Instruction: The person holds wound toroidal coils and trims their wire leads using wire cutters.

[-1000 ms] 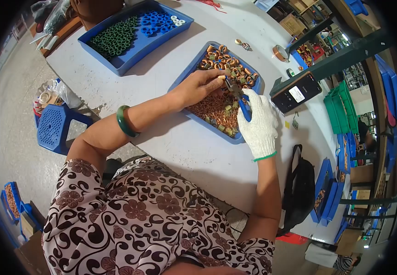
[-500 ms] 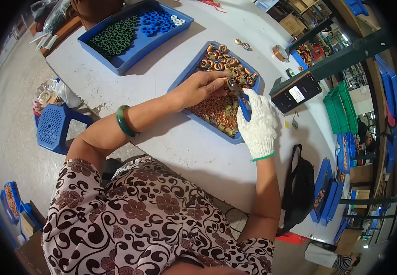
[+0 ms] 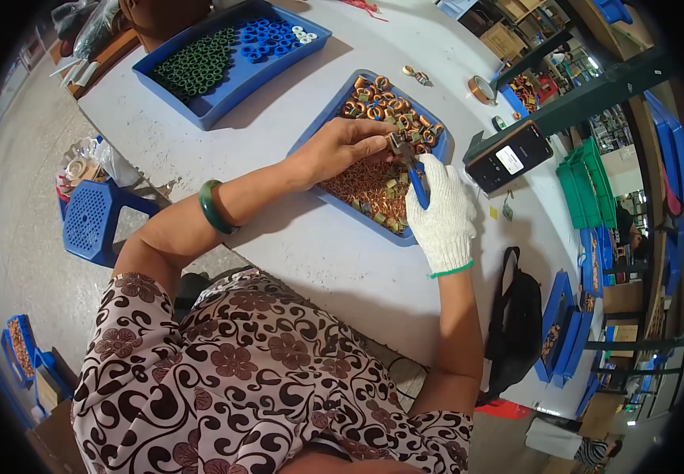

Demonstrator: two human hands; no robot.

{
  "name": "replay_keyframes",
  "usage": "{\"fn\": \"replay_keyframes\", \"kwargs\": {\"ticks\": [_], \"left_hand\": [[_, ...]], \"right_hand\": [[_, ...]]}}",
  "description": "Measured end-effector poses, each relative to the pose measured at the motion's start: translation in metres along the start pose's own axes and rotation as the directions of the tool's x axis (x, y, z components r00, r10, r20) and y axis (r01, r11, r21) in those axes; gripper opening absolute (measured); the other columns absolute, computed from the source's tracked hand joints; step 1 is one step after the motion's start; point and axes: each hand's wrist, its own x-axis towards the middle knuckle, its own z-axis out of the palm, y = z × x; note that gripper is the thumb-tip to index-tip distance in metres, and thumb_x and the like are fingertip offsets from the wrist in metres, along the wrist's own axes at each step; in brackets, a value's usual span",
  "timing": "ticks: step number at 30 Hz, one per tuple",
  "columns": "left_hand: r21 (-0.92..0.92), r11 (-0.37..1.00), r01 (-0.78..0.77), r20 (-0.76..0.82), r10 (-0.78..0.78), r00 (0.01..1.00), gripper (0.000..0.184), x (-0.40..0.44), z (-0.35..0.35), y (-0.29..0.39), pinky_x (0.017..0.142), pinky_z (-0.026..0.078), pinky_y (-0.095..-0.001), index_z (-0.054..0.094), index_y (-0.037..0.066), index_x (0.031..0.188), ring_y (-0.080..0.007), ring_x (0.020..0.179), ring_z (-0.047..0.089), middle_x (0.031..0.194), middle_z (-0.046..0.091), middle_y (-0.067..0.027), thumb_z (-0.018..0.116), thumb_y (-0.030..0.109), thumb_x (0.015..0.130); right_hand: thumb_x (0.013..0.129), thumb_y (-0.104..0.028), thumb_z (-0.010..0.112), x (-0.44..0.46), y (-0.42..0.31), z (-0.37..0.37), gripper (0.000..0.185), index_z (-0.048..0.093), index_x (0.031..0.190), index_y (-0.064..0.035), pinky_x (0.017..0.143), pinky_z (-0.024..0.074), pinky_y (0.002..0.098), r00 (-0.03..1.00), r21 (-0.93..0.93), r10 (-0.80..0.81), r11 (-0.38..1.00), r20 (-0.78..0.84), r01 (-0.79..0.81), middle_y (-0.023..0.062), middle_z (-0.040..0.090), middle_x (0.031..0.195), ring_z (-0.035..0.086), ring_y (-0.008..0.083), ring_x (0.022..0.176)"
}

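Note:
My right hand [image 3: 443, 209], in a white knitted glove, grips blue-handled cutting pliers [image 3: 419, 186]. The metal jaws meet a small part at the fingertips of my bare left hand [image 3: 340, 152]. That part is pinched between thumb and fingers and mostly hidden; it looks like a copper-wound coil. Both hands are above a blue tray [image 3: 304, 142]. Copper-wound ring coils [image 3: 370, 96] fill its far end. Nearer to me lie many short copper wire clippings [image 3: 366, 189], with small greenish-yellow pieces among them.
A larger blue tray [image 3: 227, 107] at the back left holds green, blue and white rings. To the right are a phone [image 3: 509, 158], a tape roll [image 3: 480, 89] and a black bag [image 3: 516, 324]. A blue stool [image 3: 93, 221] stands left of the table [image 3: 310, 272].
The pliers' jaws have shifted slightly at my left fingertips, and the pliers have turned a little. My left fingers have barely moved. The trays stay in place.

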Motion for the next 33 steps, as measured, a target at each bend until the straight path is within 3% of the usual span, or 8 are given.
{"fn": "replay_keyframes", "kwargs": {"ticks": [4,13,17,19,22,25,28,33], "left_hand": [[-0.046,0.999,0.018,-0.025,-0.019,0.999,0.044,0.0,0.001,-0.002,0.101,0.053,-0.0297,0.051,0.001,0.144,-0.0163,0.108,0.067,0.124,0.065,-0.0093,0.054,0.021,0.105],[-0.024,1.0,0.019,0.013,-0.019,1.0,0.035,-0.003,0.001,0.005,0.098,0.051,-0.0279,0.055,0.003,0.135,-0.0116,0.111,0.06,0.114,0.065,-0.0036,0.055,0.02,0.105],[0.212,0.976,-0.044,-0.008,0.047,0.999,0.034,-0.001,-0.001,-0.002,0.093,0.052,-0.0309,0.055,0.003,0.133,-0.0134,0.105,0.061,0.112,0.065,-0.0059,0.058,0.019,0.104],[0.425,0.904,-0.051,-0.029,0.07,0.997,0.035,-0.003,0.0,0.008,0.089,0.053,-0.0336,0.054,0.003,0.133,-0.0163,0.102,0.063,0.111,0.065,-0.0088,0.061,0.017,0.102],[0.639,0.713,-0.287,0.047,0.336,0.941,0.035,-0.002,-0.001,-0.001,0.084,0.054,-0.0387,0.055,0.003,0.129,-0.0254,0.097,0.065,0.11,0.063,-0.0143,0.065,0.013,0.097],[0.748,0.615,-0.251,0.04,0.336,0.941,0.026,-0.009,0.007,0.002,0.081,0.052,-0.0421,0.055,0.004,0.117,-0.0363,0.095,0.063,0.106,0.058,-0.0172,0.064,0.01,0.093],[0.849,0.434,-0.303,0.139,0.371,0.918,0.025,-0.009,0.007,-0.006,0.082,0.052,-0.0424,0.054,0.004,0.113,-0.0341,0.095,0.061,0.102,0.054,-0.0163,0.065,0.009,0.091],[0.871,0.371,-0.322,0.164,0.398,0.903,0.024,-0.009,0.009,-0.014,0.083,0.051,-0.043,0.053,0.004,0.112,-0.0343,0.095,0.06,0.1,0.053,-0.016,0.064,0.008,0.09]], "right_hand": [[0.081,-0.022,0.072,0.0,0.006,0.004,0.051,0.054,0.129,-0.016,0.079,0.0526,0.0501,0.999,0.083,-0.027,0.996,-0.02,0.029,0.013,0.06,0.1,0.063,0.0354,0.096],[0.081,-0.022,0.072,-0.001,0.011,-0.001,0.051,0.056,0.129,-0.0153,0.081,0.0519,0.0503,0.999,0.131,-0.049,0.99,-0.021,0.052,0.0124,0.061,0.102,0.064,0.0346,0.096],[0.081,-0.022,0.072,-0.001,0.008,-0.01,0.053,0.054,0.131,-0.0155,0.083,0.0516,0.0508,0.998,0.051,-0.061,0.997,0.024,0.059,0.0129,0.06,0.105,0.063,0.0347,0.099],[0.081,-0.022,0.072,-0.001,0.007,-0.014,0.055,0.053,0.132,-0.0157,0.084,0.0515,0.051,0.996,0.008,-0.072,0.997,0.049,0.071,0.0132,0.06,0.106,0.063,0.0347,0.1],[0.081,-0.022,0.073,-0.002,0.007,-0.017,0.055,0.053,0.132,-0.0162,0.084,0.0515,0.0513,0.992,-0.033,-0.091,0.995,0.082,0.094,0.0135,0.06,0.106,0.063,0.0349,0.1],[0.08,-0.023,0.073,-0.001,0.003,-0.021,0.05,0.055,0.126,-0.0162,0.083,0.0519,0.0513,0.989,-0.086,-0.08,0.992,0.124,0.091,0.0134,0.06,0.104,0.064,0.0353,0.1],[0.08,-0.025,0.074,-0.001,-0.005,-0.027,0.041,0.056,0.115,-0.0156,0.081,0.0533,0.0503,0.982,-0.137,-0.039,0.988,0.184,0.065,0.0134,0.061,0.101,0.065,0.0357,0.096],[0.08,-0.026,0.074,-0.004,-0.007,-0.027,0.042,0.056,0.117,-0.0157,0.081,0.0541,0.05,0.982,-0.155,-0.036,0.986,0.187,0.065,0.0143,0.061,0.101,0.066,0.0359,0.096]]}}
